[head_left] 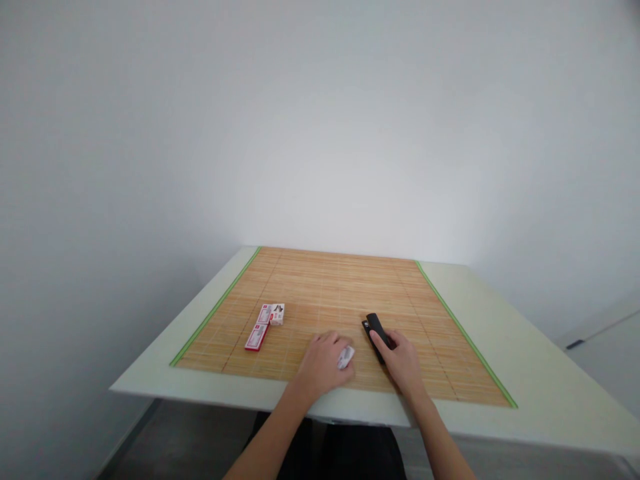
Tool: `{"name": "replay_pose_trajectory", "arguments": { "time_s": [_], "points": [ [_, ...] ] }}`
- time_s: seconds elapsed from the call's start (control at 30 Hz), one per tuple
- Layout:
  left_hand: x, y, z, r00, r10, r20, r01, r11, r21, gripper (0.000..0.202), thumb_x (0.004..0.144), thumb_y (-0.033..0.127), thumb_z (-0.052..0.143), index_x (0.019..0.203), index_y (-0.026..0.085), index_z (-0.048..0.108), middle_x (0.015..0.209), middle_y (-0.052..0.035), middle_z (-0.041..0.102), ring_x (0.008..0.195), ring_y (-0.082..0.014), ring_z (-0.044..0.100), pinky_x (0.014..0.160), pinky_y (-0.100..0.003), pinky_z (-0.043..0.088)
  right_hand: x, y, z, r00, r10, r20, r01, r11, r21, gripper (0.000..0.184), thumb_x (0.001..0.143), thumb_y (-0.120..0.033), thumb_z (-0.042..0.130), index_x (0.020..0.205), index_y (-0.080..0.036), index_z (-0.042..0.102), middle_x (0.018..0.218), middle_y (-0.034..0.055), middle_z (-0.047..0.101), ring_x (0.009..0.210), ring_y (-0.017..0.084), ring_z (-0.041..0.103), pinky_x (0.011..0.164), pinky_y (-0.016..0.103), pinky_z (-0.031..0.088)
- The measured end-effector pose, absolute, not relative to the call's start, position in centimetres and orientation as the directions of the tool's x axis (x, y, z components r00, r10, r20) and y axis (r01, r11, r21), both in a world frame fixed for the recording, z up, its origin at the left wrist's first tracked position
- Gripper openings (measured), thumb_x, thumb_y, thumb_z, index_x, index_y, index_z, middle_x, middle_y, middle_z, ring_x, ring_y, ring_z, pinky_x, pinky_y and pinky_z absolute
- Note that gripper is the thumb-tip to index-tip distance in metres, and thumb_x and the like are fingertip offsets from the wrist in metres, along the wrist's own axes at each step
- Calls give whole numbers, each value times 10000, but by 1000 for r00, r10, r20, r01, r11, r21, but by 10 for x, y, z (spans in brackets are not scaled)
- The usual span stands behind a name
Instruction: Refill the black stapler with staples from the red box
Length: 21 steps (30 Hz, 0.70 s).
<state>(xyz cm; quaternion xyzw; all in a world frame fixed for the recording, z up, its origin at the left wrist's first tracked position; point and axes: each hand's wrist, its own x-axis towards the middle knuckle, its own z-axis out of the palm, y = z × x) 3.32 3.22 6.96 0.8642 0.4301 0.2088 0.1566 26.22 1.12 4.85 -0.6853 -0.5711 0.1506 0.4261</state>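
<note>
My left hand [327, 362] is closed around a small white box [345, 357] with printing on it, just above or on the bamboo mat [340, 287]. To its right, my right hand [401, 360] grips a black stapler [376, 330], thumb on the near side and fingers on the far side. The stapler points away from me and a little left. My fingers cover its rear part. Left of my hands lie several small red-and-white boxes [257, 337], touching one another; a white one [277, 313] among them shows a dark picture.
The mat has green side edges [463, 327] and lies on a pale table [500, 327]. A white wall [320, 133] rises behind the table's far edge. My legs [363, 453] are under the near edge.
</note>
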Motion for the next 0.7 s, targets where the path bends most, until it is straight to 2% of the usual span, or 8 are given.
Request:
{"name": "replay_pose_trajectory", "arguments": {
  "time_s": [0.07, 0.13, 0.2, 0.27, 0.37, 0.47, 0.53, 0.7],
  "points": [
    [22, 38, 69, 396, 896, 200, 768, -442, 463, 366, 873, 419, 644, 1204, 261, 653, 1148, -88, 688, 1106, -306, 622, 986, -431, 418, 262, 11, 49, 306, 914, 265, 651, 2, -759, 597, 908, -720, 550, 1026, -190, 799, 902, 105, 779, 770, 267, 664, 685, 338, 460],
    [7, 44, 69, 346, 926, 152, 785, -374, 494, 532, 844, 523, 677, 1294, 247, 615, 1232, -107, 686, 1157, -331, 617, 1018, -450, 413, 261, 11, 49, 311, 915, 256, 643, -5, -766, 586, 910, -712, 552, 1035, -197, 802, 922, 104, 783, 777, 269, 667, 677, 335, 455],
    [-9, 48, 70, 408, 909, 88, 749, -388, 537, 816, 734, 579, 774, 1442, 258, 527, 1372, -110, 641, 1247, -355, 585, 1055, -451, 406, 261, 11, 48, 306, 918, 251, 632, 1, -775, 576, 914, -704, 549, 1050, -206, 803, 938, 98, 786, 778, 264, 667, 676, 330, 454],
    [-21, 52, 73, 502, 864, 41, 692, -429, 581, 980, 662, 542, 832, 1529, 288, 450, 1469, -92, 586, 1294, -357, 564, 1069, -434, 407, 262, 12, 48, 298, 920, 253, 635, 7, -773, 575, 921, -704, 537, 1044, -210, 805, 915, 89, 784, 758, 255, 660, 668, 325, 448],
    [-29, 57, 81, 585, 811, 22, 627, -469, 622, 896, 694, 460, 809, 1516, 327, 478, 1414, -56, 631, 1220, -321, 612, 1019, -394, 429, 265, 12, 47, 287, 927, 240, 661, -10, -750, 603, 938, -713, 500, 976, -197, 810, 789, 77, 758, 686, 242, 630, 618, 317, 413],
    [-24, 60, 86, 584, 811, -28, 639, -438, 632, 712, 722, 455, 789, 1394, 324, 594, 1122, -28, 735, 981, -274, 672, 836, -341, 445, 268, 11, 47, 239, 949, 208, 658, 0, -753, 613, 963, -697, 464, 966, -192, 813, 762, 72, 750, 673, 236, 630, 623, 315, 419],
    [-15, 59, 85, 538, 842, -34, 673, -405, 619, 659, 706, 488, 811, 1315, 306, 639, 946, -11, 728, 853, -252, 658, 745, -320, 407, 267, 9, 47, 197, 958, 207, 641, 34, -767, 589, 976, -672, 464, 1037, -201, 813, 835, 76, 774, 716, 241, 653, 669, 320, 450],
    [8, 52, 74, 426, 898, 108, 691, -400, 602, 675, 660, 582, 855, 1233, 291, 647, 897, -2, 696, 844, -245, 628, 770, -330, 375, 245, 0, 50, 140, 971, 196, 641, 62, -765, 547, 989, -644, 470, 1144, -236, 799, 862, 66, 790, 717, 239, 674, 668, 311, 457]
  ]
}}
